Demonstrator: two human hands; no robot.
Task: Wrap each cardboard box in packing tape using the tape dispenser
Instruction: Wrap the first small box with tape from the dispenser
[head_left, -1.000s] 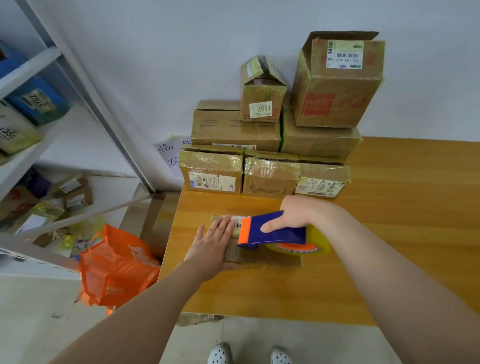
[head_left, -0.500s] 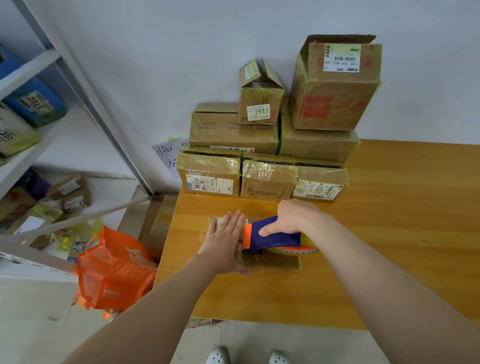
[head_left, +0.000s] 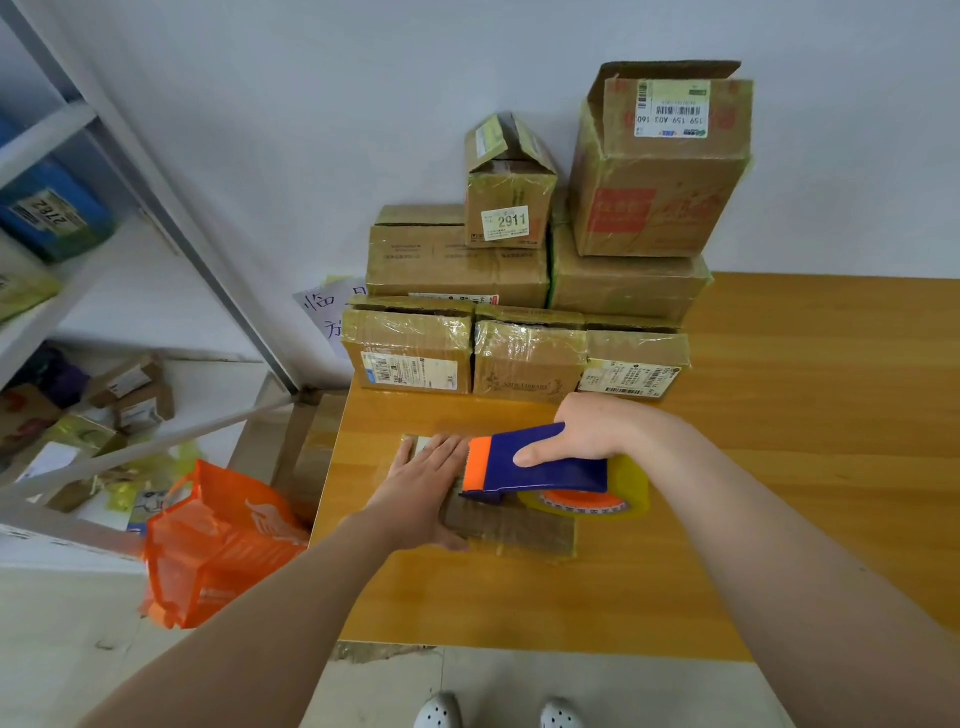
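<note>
A flat cardboard box (head_left: 519, 530) lies on the wooden table (head_left: 779, 467) near its left front. My left hand (head_left: 423, 483) presses flat on the box's left part, fingers straight and pointing away from me. My right hand (head_left: 587, 431) grips the blue and orange tape dispenser (head_left: 535, 462), which sits over the box with its orange end against my left fingers. The yellowish tape roll (head_left: 623, 499) with an orange core hangs on the dispenser's right end. Most of the box top is hidden under hand and dispenser.
A stack of several taped cardboard boxes (head_left: 530, 291) stands against the wall at the table's back left. Left of the table hangs an orange bag (head_left: 218, 540). A metal shelf (head_left: 78, 249) with parcels stands further left. My shoes (head_left: 498, 712) show at the bottom.
My left hand has slid a little to the right along the box, toward the dispenser. The dispenser has stayed over the box, its orange end now touching my fingers.
</note>
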